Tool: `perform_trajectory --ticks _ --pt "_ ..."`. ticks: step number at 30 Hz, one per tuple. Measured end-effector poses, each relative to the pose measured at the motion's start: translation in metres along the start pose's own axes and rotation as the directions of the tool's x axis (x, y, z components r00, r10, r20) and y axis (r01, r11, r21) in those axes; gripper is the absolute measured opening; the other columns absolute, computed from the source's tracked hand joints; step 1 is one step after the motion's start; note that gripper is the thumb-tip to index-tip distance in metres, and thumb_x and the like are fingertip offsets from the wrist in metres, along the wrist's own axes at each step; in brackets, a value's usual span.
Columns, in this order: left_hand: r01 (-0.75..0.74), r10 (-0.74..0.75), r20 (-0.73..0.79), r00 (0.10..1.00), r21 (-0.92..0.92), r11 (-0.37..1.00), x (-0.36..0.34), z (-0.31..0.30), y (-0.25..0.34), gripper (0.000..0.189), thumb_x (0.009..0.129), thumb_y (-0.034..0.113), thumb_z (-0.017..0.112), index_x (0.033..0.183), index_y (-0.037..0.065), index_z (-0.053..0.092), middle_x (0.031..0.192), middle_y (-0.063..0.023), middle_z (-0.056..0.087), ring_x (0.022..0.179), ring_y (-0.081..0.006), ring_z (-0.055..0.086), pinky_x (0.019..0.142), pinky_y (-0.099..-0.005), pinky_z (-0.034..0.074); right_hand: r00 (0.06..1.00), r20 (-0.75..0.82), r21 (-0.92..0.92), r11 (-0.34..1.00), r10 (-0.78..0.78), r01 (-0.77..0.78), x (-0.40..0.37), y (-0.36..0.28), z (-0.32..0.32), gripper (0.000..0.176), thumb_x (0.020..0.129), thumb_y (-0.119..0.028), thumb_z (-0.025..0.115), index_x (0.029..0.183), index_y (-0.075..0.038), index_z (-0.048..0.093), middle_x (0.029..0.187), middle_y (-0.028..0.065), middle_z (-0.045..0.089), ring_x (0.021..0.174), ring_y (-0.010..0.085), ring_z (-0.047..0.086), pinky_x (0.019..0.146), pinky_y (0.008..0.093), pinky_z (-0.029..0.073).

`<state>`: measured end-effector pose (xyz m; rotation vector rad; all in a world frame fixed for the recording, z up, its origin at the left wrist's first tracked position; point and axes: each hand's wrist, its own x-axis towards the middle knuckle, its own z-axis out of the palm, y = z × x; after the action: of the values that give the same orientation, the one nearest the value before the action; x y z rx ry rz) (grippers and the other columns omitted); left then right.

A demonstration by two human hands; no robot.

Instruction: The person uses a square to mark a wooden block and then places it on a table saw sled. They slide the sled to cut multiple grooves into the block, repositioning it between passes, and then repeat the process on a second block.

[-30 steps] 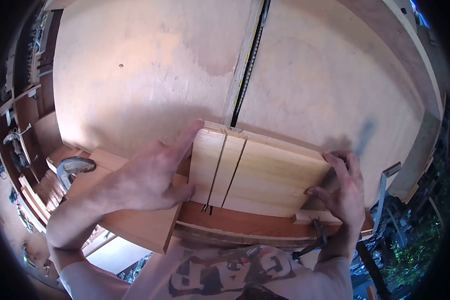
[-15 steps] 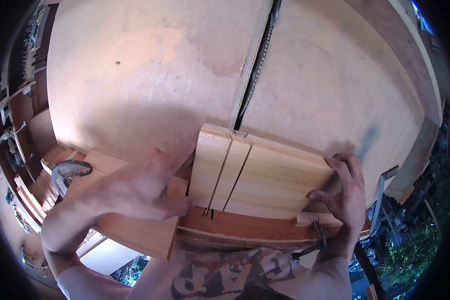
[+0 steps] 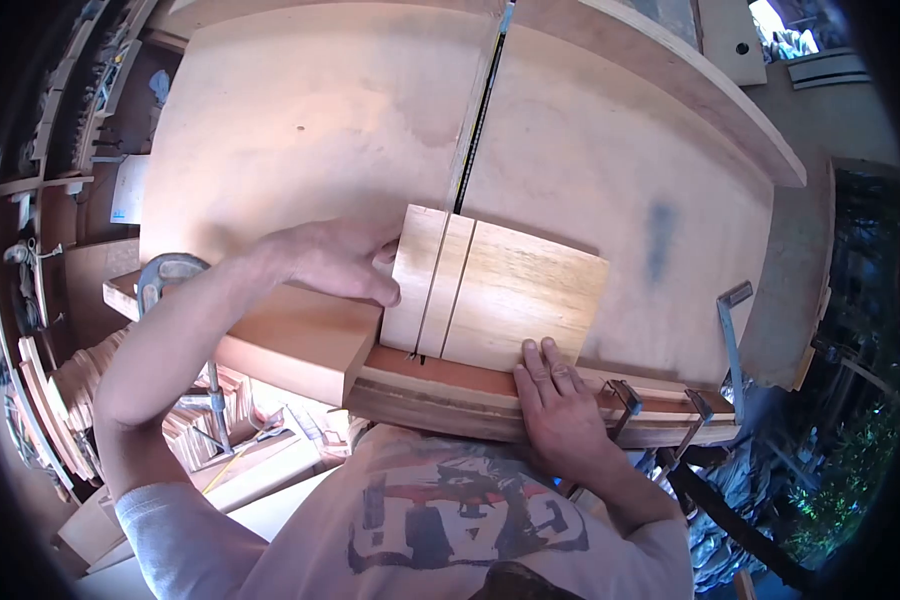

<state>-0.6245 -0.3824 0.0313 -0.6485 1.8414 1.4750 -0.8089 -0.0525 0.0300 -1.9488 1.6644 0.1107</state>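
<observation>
A pale wooden board (image 3: 530,285) with two dark parallel lines across its left part lies flat on a wide plywood panel (image 3: 310,90). At the board's left end, my left hand (image 3: 345,260) has its thumb and a finger apart against the edge; the other fingers are hidden. My right hand (image 3: 560,405) rests with outstretched fingers on the board's near right corner. Under my left forearm sits a thick tan wood block (image 3: 295,340), close to the board's left end.
A long dark slot (image 3: 482,110) runs away from the board's far edge. Along the near side is a wooden fence (image 3: 440,395) with small clamps (image 3: 625,398) at right. A larger clamp (image 3: 170,270) stands at left. A curved wooden rail (image 3: 700,80) borders the far side.
The board has gone from tilted to lying flat. My right hand has let go of its right end and moved to the near edge. My left hand stays by the left end. The view has shifted.
</observation>
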Motion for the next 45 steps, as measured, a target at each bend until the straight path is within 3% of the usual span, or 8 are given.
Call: perform_trajectory --ticks 9,17,20,22,25,34,41,45 --pt "0.237 0.015 -0.529 0.849 0.405 0.883 -0.036 0.015 0.026 0.076 0.094 0.030 0.076 0.158 0.001 0.047 0.151 -0.0201 0.063 0.140 -0.0341 0.059 0.119 -0.0405 0.044 0.992 -0.125 0.003 1.000 -0.012 0.012 0.002 -0.001 -0.001 0.078 0.060 -0.022 0.087 0.126 0.011 0.062 0.144 0.0391 0.057 0.139 0.0499 0.055 0.124 0.0516 0.039" --pt "-0.610 0.240 -0.826 -0.510 0.545 0.575 -0.115 0.237 -0.103 0.031 0.106 0.005 0.056 0.136 -0.003 0.059 0.105 -0.0175 0.078 0.100 -0.0273 0.075 0.099 -0.0425 0.057 0.985 -0.152 -0.042 0.996 0.077 -0.085 0.007 0.004 0.002 0.089 0.064 -0.018 0.078 0.142 0.015 0.051 0.139 0.0402 0.060 0.137 0.0504 0.055 0.123 0.0479 0.042" --pt "-0.733 -0.209 -0.942 -0.264 0.055 0.678 -0.058 0.344 -0.175 0.025 0.107 0.016 0.061 0.123 -0.002 0.066 0.093 -0.0133 0.073 0.086 -0.0207 0.070 0.087 -0.0393 0.058 0.986 -0.100 -0.024 0.991 0.130 -0.133 0.010 -0.004 -0.010 0.086 0.063 -0.019 0.077 0.142 0.009 0.055 0.133 0.0337 0.066 0.126 0.0503 0.061 0.116 0.0498 0.047" --pt "-0.876 -0.619 -0.726 0.301 -0.467 0.122 -0.011 0.348 -0.221 0.050 0.107 0.037 0.055 0.140 0.000 0.058 0.118 -0.0137 0.073 0.101 -0.0232 0.066 0.094 -0.0397 0.052 0.984 -0.156 -0.089 0.990 0.091 -0.106 0.009 0.005 0.001 0.084 0.062 -0.020 0.078 0.139 0.006 0.058 0.124 0.0316 0.069 0.119 0.0500 0.064 0.110 0.0518 0.049" --pt "-0.756 -0.531 -0.608 0.590 -0.647 -0.098 0.078 0.311 -0.290 0.066 0.108 0.051 0.045 0.157 0.006 0.042 0.145 -0.0112 0.063 0.115 -0.0256 0.061 0.098 -0.0402 0.052 0.977 -0.175 -0.097 0.985 0.125 -0.143 0.013 -0.001 -0.003 0.080 0.061 -0.022 0.080 0.135 0.001 0.062 0.112 0.0298 0.072 0.112 0.0487 0.067 0.102 0.0540 0.052" --pt "-0.784 -0.479 -0.622 0.619 -0.525 -0.332 0.220 0.231 -0.338 0.047 0.110 0.048 0.046 0.137 0.014 0.060 0.125 -0.0079 0.070 0.110 -0.0260 0.071 0.088 -0.0441 0.063 0.971 -0.122 -0.055 0.976 0.203 -0.211 0.010 -0.004 -0.012 0.081 0.059 -0.023 0.084 0.135 -0.003 0.064 0.110 0.0262 0.075 0.109 0.0462 0.070 0.099 0.0513 0.055" --pt "-0.674 -0.596 -0.709 0.376 -0.651 0.350 0.149 0.268 -0.315 0.053 0.105 0.044 0.055 0.144 0.008 0.059 0.125 -0.0093 0.072 0.120 -0.0273 0.067 0.105 -0.0434 0.050 0.969 -0.096 -0.041 0.972 0.229 -0.233 0.007 0.003 -0.007 0.072 0.059 -0.026 0.086 0.124 -0.001 0.066 0.100 0.0227 0.077 0.099 0.0447 0.073 0.091 0.0502 0.058" --pt "-0.448 -0.107 -0.994 0.026 -0.108 0.887 -0.009 0.339 -0.227 0.062 0.088 0.011 0.081 0.144 -0.002 0.059 0.129 -0.0166 0.068 0.129 -0.0296 0.057 0.112 -0.0511 0.042 0.977 -0.108 -0.108 0.975 0.185 -0.197 0.011 0.006 -0.007 0.074 0.060 -0.028 0.086 0.125 0.002 0.066 0.093 0.0215 0.077 0.098 0.0429 0.074 0.090 0.0494 0.058"
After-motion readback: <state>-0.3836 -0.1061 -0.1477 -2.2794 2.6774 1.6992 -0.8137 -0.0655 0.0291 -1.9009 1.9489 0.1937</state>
